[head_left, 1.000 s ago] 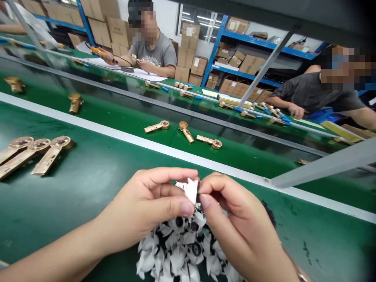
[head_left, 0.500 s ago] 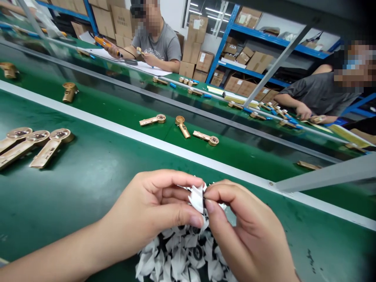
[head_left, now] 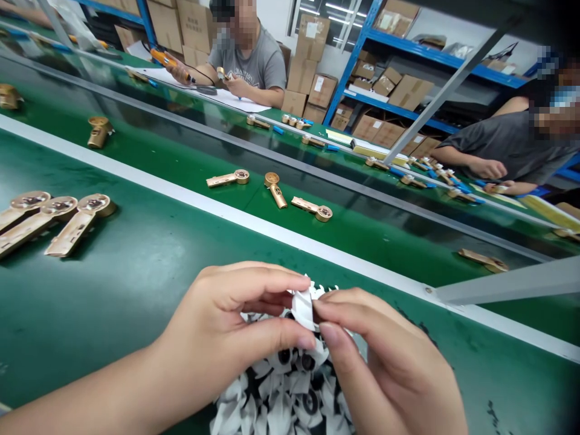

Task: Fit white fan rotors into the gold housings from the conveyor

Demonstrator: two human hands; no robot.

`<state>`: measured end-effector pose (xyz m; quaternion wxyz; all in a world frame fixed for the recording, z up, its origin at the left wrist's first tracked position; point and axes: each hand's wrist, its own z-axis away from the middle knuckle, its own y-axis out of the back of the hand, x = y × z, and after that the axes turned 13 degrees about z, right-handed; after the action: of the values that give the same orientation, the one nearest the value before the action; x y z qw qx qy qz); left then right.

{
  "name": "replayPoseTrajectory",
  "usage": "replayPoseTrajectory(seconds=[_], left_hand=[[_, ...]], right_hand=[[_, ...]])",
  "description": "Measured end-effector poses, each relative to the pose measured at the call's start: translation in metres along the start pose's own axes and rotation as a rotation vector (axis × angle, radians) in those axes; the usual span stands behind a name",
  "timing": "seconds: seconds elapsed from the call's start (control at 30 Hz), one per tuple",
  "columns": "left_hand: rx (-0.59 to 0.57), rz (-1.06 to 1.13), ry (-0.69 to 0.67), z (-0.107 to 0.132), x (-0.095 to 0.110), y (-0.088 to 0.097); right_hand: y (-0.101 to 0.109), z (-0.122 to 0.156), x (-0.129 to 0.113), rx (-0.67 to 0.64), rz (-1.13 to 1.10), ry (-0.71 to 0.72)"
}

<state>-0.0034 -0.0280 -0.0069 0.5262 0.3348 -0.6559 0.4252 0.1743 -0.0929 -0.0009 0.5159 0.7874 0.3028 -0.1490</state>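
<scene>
The fingers of the left hand (head_left: 226,320) and right hand (head_left: 385,356) were closed, pinching a white paper tab (head_left: 302,309) between them. A heap of black-and-white tabs (head_left: 281,393) lay at six o'clock on the green conveyor belt (head_left: 113,302).

Wrapped parts (head_left: 281,399) heap on the conveyor belt (head_left: 136,302) beneath the left hand (head_left: 226,320) and right hand (head_left: 385,368), with brass lock parts (head_left: 72,223) ahead-left.

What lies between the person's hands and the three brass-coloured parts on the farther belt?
Head view: green near belt and its white edge strip lie between those three parts and the left hand and right hand.
</scene>
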Motion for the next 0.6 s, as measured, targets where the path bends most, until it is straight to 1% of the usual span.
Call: replayPoseTrajectory(seconds=[0.1, 0.17, 0.23, 0.27, 0.33, 0.4, 0.47, 0.53, 0.57, 0.6], left_hand=[[0.072, 0.032, 0.0, 0.0, 0.002, 0.001], [0.117, 0.079, -0.022, 0.001, 0.004, 0.005], [0.184, 0.122, -0.062, 0.002, 0.008, 0.011], [0.226, 0.158, -0.078, 0.003, 0.01, 0.014], [0.3, 0.278, -0.091, 0.003, 0.012, 0.021], [0.337, 0.422, -0.09, 0.003, 0.013, 0.027], [0.344, 0.512, -0.086, 0.0, 0.012, 0.032], [0.364, 0.543, -0.082, -0.004, 0.01, 0.037], [0.379, 0.551, -0.083, -0.006, 0.009, 0.04], [0.393, 0.559, -0.085, -0.008, 0.009, 0.042]], right_hand=[[0.003, 0.001, 0.005, -0.011, 0.046, 0.18], [0.002, -0.008, 0.011, -0.014, 0.035, 0.261], [-0.007, -0.035, 0.019, -0.008, 0.072, 0.279], [-0.017, -0.056, 0.023, -0.017, 0.124, 0.277], [-0.048, -0.111, 0.028, -0.07, 0.297, 0.26], [-0.089, -0.176, 0.028, -0.177, 0.383, 0.291], [-0.132, -0.235, 0.022, -0.267, 0.472, 0.272], [-0.167, -0.278, 0.014, -0.35, 0.536, 0.226], [-0.179, -0.291, 0.011, -0.388, 0.554, 0.209], [-0.186, -0.3, 0.008, -0.423, 0.562, 0.199]])
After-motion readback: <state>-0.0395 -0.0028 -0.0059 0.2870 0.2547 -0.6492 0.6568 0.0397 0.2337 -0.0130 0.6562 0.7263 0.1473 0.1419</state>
